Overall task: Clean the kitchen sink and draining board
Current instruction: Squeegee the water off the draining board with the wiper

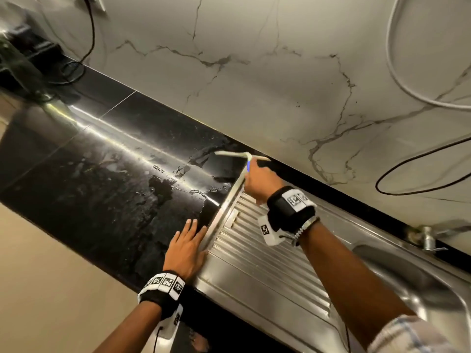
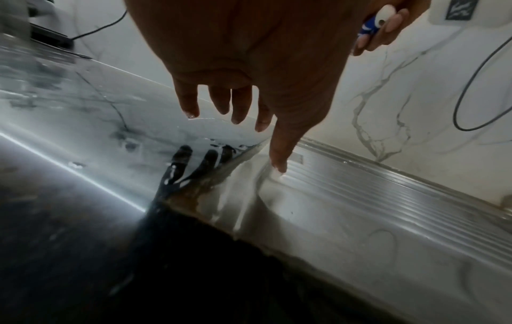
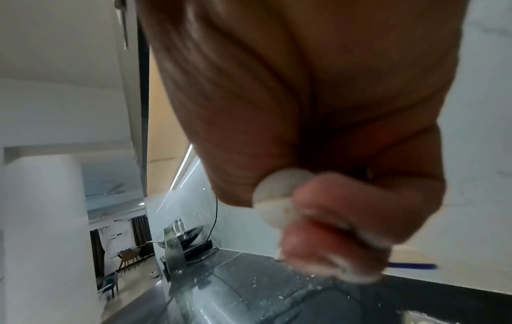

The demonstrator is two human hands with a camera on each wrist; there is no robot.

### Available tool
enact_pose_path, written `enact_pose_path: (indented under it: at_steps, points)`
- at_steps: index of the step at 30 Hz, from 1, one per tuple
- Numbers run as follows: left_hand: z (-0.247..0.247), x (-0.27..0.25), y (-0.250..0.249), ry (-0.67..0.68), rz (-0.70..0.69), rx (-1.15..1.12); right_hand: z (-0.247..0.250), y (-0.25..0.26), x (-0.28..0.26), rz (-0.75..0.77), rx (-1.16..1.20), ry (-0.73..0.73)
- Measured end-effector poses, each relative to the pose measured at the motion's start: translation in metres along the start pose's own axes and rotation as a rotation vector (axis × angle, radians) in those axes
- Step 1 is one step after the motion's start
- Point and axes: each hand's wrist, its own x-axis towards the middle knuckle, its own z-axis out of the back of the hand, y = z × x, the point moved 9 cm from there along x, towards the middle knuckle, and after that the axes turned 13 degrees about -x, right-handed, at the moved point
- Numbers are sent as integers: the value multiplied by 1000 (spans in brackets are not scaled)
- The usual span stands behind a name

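My right hand grips white-and-blue brush at far end of ridged steel draining board; left hand flat, relaxed on wet black desk, nearer.

The premises are a domestic kitchen: a stainless steel sink with a ribbed draining board is set into a polished black stone surface, with a tap mounted at the rear edge. The wall behind is clad in white marble-effect panels with grey veining, and a black cable runs down it to appliances at the far end. The right wrist view shows an adjoining room with chairs and dark curtains, consistent with a home.
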Motion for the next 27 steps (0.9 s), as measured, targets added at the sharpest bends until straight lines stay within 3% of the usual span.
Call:
enact_pose_path:
  at_steps: [3,7,11,14,17,22,27]
  points:
    - [-3,-11,9,27,93,-11,5,26,31,115,-39,-67]
    - [3,-25,17,-1,196,-11,-25,46,65,224,-120,26]
    - [18,-45,38,-55,262,-31,-27,12,50,252,-221,79]
    - [21,-58,50,-54,303,-30,1,-28,33,207,-479,153]
    - [21,-61,54,-44,364,-63,36,-34,13,160,-599,103]
    - [25,-64,55,-49,463,-42,29,44,12,308,-375,-45]
    - [23,-69,67,-46,521,-54,-26,79,17,343,-152,14]
